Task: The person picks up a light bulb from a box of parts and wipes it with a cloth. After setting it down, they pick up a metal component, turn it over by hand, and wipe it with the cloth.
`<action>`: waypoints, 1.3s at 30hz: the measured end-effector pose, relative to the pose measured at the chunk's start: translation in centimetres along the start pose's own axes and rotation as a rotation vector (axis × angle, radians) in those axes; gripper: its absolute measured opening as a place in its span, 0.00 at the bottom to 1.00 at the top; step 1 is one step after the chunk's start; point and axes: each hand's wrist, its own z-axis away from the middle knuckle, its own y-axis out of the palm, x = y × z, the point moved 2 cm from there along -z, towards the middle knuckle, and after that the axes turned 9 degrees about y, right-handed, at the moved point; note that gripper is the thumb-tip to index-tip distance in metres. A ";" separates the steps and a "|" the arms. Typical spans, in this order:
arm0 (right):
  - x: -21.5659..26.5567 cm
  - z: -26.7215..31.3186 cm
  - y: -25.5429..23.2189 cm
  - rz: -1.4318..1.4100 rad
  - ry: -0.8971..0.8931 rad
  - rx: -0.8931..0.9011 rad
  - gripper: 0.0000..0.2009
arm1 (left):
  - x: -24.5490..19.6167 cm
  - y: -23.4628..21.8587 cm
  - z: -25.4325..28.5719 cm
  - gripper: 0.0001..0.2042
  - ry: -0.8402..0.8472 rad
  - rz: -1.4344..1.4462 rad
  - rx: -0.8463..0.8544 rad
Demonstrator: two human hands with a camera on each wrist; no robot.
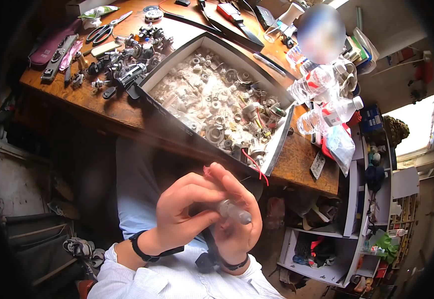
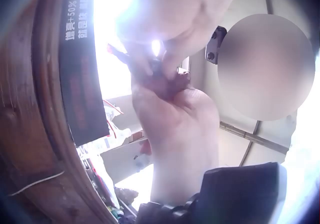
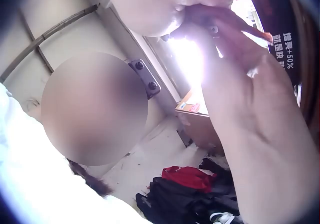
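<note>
In the head view my left hand (image 1: 184, 207), with a dark strap at its wrist, pinches a small translucent bulb-like piece (image 1: 233, 210) between thumb and fingers. The piece has a grey rounded tip facing up toward me. My right hand (image 1: 242, 217) curves around the far side of it, palm inward, its fingers reaching up beside the left ones. A scrap of reddish cloth (image 1: 207, 171) sticks out above the fingertips. In the left wrist view my right hand (image 2: 172, 101) meets the left hand (image 2: 175, 14); the fingers mostly hide the piece.
A shallow black-edged box (image 1: 169, 110) full of dusty small parts lies on the wooden table (image 1: 95, 113) beyond my hands. Dark metal parts (image 1: 135, 60) lie piled left of it, near scissors (image 1: 108, 31). Plastic bottles (image 1: 309, 87) stand or lie to its right. A shelf (image 1: 311, 273) is at the right.
</note>
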 end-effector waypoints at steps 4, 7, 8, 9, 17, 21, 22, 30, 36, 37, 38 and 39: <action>0.6 0.2 -0.1 0.063 -0.025 0.026 0.20 | -0.8 -0.7 -1.2 0.15 0.091 -0.086 0.144; 0.9 0.1 -0.6 0.060 -0.001 0.040 0.18 | -1.1 -1.2 -2.2 0.14 0.122 -0.132 0.307; 0.9 0.0 -0.8 0.034 0.031 0.044 0.17 | -1.2 -1.2 -2.4 0.14 0.122 -0.132 0.307; 1.0 -0.1 -1.1 0.034 0.032 0.043 0.17 | -1.3 -1.0 -2.5 0.13 0.118 -0.151 0.320; 0.4 -0.7 -1.3 -0.038 0.006 0.148 0.14 | -0.3 0.3 -0.1 0.19 -0.086 0.019 0.315; -0.3 -0.4 -1.0 -0.055 -0.029 0.097 0.12 | -0.3 0.8 0.5 0.22 -0.234 0.389 0.050; -0.3 -0.4 -1.0 -0.056 -0.029 0.097 0.12 | -0.2 0.6 0.5 0.22 -0.218 0.362 0.107; 0.5 -0.4 -1.6 -0.110 0.069 0.200 0.07 | -0.6 -0.7 -0.7 0.20 -0.220 0.091 0.425; 0.4 -0.4 -2.0 -0.211 0.166 0.307 0.07 | 0.2 -1.0 0.2 0.19 -0.362 0.183 0.528; 0.4 -0.4 -2.0 -0.211 0.166 0.307 0.07 | 0.4 -0.9 0.4 0.18 -0.390 0.255 0.513; 0.4 -0.5 -2.1 -0.230 0.181 0.280 0.07 | 0.3 -1.0 0.3 0.18 -0.390 0.255 0.514; 0.3 -0.5 -2.1 -0.248 0.196 0.251 0.07 | 0.2 -1.2 0.3 0.16 -0.487 0.321 0.527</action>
